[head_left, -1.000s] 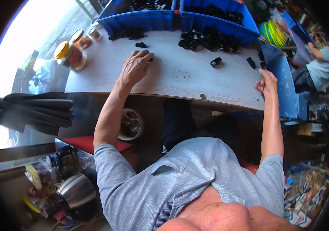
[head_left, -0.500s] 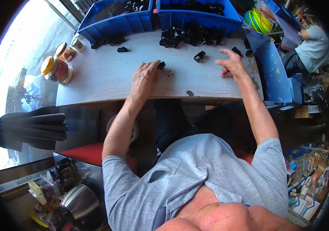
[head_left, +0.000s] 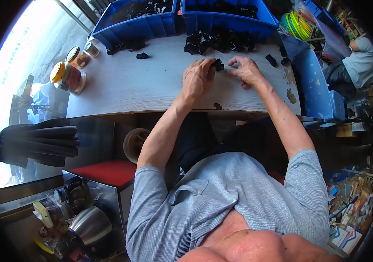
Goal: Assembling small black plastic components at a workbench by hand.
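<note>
My left hand [head_left: 198, 79] is over the middle of the table, fingers closed on a small black part [head_left: 218, 64] that sticks out past the fingertips. Just to the right, my right hand [head_left: 246, 72] has its thumb and fingers apart and bent toward that part, with nothing visible between them. Beyond both hands a heap of black parts [head_left: 217, 41] lies against the front of a blue bin. A single black part [head_left: 142, 56] rests by itself to the left, and another black part [head_left: 271, 60] lies right of my right hand.
Two blue bins [head_left: 136, 29] [head_left: 232, 19] with black parts stand along the table's far side. Lidded jars [head_left: 70, 78] line the left edge. A light-blue bin [head_left: 311, 83] adjoins the right edge. The pale tabletop [head_left: 121, 87] has worn patches. Another person [head_left: 361, 65] sits at far right.
My left hand has moved right with a black part. My right hand has moved left toward it. The black part that lay between the hands no longer shows on the table there.
</note>
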{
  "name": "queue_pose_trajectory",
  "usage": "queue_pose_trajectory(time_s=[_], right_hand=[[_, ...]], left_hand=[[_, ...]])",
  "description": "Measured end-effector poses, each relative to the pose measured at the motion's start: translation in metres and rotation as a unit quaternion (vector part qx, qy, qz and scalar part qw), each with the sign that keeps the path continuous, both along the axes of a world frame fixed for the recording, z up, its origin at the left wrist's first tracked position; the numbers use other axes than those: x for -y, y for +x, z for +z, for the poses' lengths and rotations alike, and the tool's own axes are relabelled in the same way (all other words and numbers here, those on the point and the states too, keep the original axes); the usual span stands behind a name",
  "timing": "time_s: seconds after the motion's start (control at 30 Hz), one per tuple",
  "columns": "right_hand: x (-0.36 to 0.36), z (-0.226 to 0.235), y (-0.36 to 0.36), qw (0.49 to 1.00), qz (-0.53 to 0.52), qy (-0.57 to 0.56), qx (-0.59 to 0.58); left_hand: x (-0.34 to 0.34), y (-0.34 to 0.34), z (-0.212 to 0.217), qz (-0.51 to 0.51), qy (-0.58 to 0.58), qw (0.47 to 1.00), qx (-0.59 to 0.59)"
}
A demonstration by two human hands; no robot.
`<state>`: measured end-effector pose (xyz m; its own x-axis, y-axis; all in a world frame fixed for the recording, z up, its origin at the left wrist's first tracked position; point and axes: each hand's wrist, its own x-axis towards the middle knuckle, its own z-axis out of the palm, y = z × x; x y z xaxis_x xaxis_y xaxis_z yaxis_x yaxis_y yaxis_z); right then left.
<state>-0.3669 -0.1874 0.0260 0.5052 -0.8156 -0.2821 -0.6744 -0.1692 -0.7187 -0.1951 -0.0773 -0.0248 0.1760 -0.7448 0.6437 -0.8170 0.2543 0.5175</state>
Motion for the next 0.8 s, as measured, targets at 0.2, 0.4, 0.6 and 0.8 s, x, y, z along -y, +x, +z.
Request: queue_pose_trajectory(time_s=[0.2, 0.4, 0.6, 0.8], right_hand=[[-0.002, -0.001, 0.005, 0.999, -0.003, 0.026, 0.032], [-0.007, 0.003, 0.020, 0.999, 0.000, 0.032, 0.034], [-0.006, 0.000, 0.026, 0.998, 0.003, 0.023, 0.061], [0.000, -0.007, 0.037, 0.996, 0.009, 0.018, 0.085]], left_hand=[[-0.001, 0.005, -0.003, 0.005, 0.043, 0.996, -0.074], [-0.002, 0.012, 0.002, -0.028, 0.043, 0.991, -0.121], [0.010, 0.021, 0.001, 0.028, 0.002, 0.997, -0.076], [0.023, 0.006, 0.001, 0.051, 0.026, 0.998, 0.026]])
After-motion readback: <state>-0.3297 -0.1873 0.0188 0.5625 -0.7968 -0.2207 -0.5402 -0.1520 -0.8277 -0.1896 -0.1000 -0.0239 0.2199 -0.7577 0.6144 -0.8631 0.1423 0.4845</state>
